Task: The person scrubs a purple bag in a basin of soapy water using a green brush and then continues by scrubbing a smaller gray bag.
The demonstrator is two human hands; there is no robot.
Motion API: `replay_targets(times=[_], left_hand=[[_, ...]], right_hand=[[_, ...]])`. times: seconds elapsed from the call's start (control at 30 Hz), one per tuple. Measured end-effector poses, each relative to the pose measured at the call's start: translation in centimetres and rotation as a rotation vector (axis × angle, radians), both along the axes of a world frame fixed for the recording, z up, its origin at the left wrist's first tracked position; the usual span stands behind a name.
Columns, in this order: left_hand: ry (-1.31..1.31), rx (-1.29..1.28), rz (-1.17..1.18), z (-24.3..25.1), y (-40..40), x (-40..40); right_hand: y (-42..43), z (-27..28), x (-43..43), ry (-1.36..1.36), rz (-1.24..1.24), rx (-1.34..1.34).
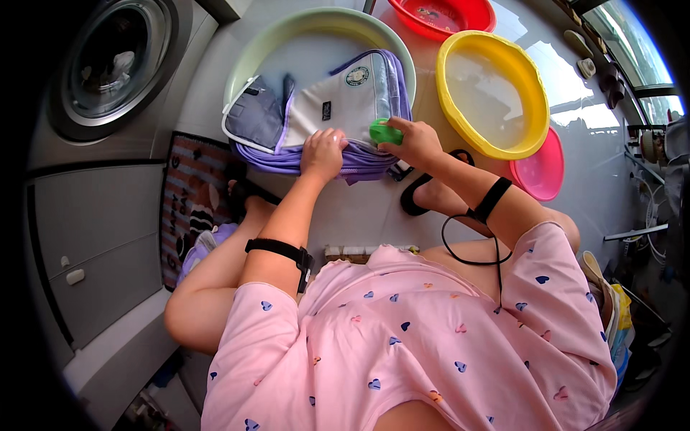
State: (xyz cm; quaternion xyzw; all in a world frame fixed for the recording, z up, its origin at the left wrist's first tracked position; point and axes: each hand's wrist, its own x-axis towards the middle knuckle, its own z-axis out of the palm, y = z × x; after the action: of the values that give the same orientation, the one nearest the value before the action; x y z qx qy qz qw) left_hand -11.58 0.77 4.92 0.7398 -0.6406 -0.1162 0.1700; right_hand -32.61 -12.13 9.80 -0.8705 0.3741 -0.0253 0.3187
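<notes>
A purple, white and grey fabric backpack (pixel 335 116) lies over the near rim of a pale green basin (pixel 241 59). Cloudy water fills the part of the basin beyond it. My left hand (pixel 323 153) grips the bag's near purple edge, fingers curled over the white panel. Between the thumb and fingers of my right hand (pixel 414 141) is a small green plastic scrubber (pixel 385 132), resting on the bag's lower right corner. The scrubber's underside is hidden. A round patch and a small dark label sit on the white fabric.
To the right stands a yellow basin (pixel 447 99) of cloudy water, partly covering a pink basin (pixel 550 167). A red basin (pixel 463 29) is at the back. On the left are a front-loading washing machine (pixel 180 70) and a patterned mat (pixel 180 188). Shoes (pixel 586 67) line the far right.
</notes>
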Motion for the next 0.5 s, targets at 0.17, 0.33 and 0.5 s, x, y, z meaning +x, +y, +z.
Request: replay_targets(times=[0.17,0.33,0.5], left_hand=[[0.003,-0.001,0.007,0.0,0.0,-0.1],[-0.022,0.062,0.02,0.0,0.0,-0.1],[-0.03,0.03,0.017,0.2,0.1,-0.2]], right_hand=[[0.7,0.0,0.3,-0.17,-0.38,-0.17],[1.2,-0.1,0.8,0.007,-0.076,0.201],[1.3,0.1,1.3,-0.115,-0.42,-0.028]])
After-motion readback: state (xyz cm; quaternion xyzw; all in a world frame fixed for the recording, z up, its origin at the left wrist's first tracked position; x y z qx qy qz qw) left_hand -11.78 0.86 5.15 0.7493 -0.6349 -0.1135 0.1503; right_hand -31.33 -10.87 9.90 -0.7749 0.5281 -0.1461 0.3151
